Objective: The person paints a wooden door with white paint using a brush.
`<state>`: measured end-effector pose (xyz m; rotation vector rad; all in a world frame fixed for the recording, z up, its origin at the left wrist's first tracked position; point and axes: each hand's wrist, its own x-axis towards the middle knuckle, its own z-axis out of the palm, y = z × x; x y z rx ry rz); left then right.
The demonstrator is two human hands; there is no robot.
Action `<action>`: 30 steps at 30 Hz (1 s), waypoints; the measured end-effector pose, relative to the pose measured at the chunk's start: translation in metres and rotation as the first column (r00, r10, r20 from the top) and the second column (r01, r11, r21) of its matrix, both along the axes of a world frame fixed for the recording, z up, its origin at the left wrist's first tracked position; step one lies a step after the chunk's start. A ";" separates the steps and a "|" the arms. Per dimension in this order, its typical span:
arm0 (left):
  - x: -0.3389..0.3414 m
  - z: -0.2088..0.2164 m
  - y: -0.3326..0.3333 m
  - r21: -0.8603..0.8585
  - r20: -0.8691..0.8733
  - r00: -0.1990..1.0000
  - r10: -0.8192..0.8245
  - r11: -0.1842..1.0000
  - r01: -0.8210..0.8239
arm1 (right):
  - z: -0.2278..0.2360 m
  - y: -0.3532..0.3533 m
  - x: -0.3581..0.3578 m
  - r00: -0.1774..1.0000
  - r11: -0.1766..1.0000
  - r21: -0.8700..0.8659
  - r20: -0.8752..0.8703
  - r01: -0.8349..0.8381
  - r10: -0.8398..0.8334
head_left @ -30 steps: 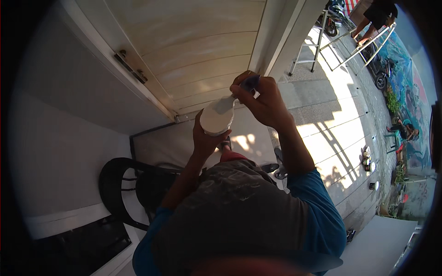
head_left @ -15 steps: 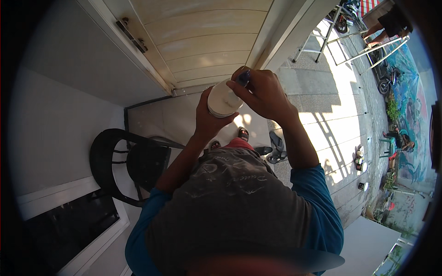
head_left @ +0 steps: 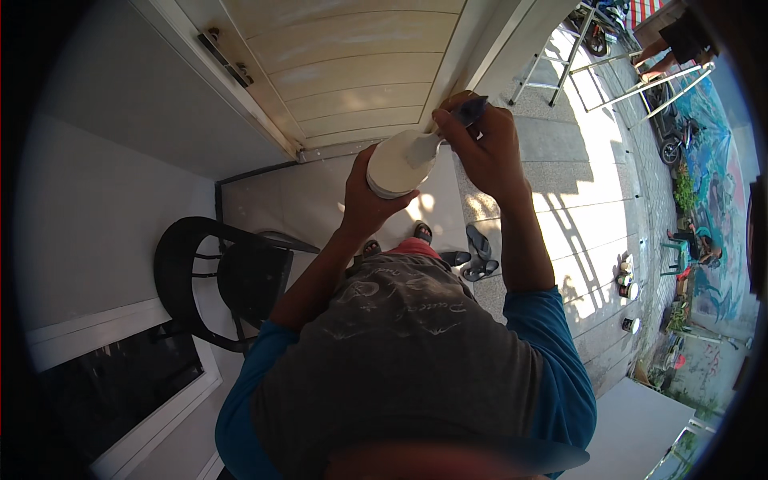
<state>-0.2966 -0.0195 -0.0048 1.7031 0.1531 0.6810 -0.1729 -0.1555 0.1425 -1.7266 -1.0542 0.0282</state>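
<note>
In my left hand is a round white tub, tilted a little, with the fingers and thumb wrapped about its side. Pale, creamy paint shows inside it. My right hand is closed round the dark blue handle of a paintbrush. The brush's flat whitish end rests at the tub's right inner side, touching the paint or the rim; which of these I cannot tell. Both hands are in front of a cream panelled door.
A black chair stands at my left by the grey wall. Loose dark sandals lie by my feet. To the right are metal ladders, several paint cans, a seated person and another standing high up. A door handle juts out.
My right hand has moved right and slightly up, drawing the brush toward the tub's right edge so its whitish end now shows. The tub has shifted slightly right.
</note>
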 end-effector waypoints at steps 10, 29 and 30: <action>0.021 0.004 -0.029 0.047 -0.001 1.000 0.022 0.999 -0.022 | 0.009 -0.036 0.008 0.999 0.999 0.022 0.048 -0.027 0.025; 0.122 0.007 -0.094 -0.045 0.026 0.994 -0.103 0.994 0.104 | 0.001 -0.111 0.088 0.996 0.986 0.153 0.044 0.073 -0.080; 0.126 0.008 -0.097 -0.054 0.041 0.994 -0.098 0.993 0.100 | 0.001 -0.113 0.092 0.997 0.986 0.154 0.044 0.063 -0.071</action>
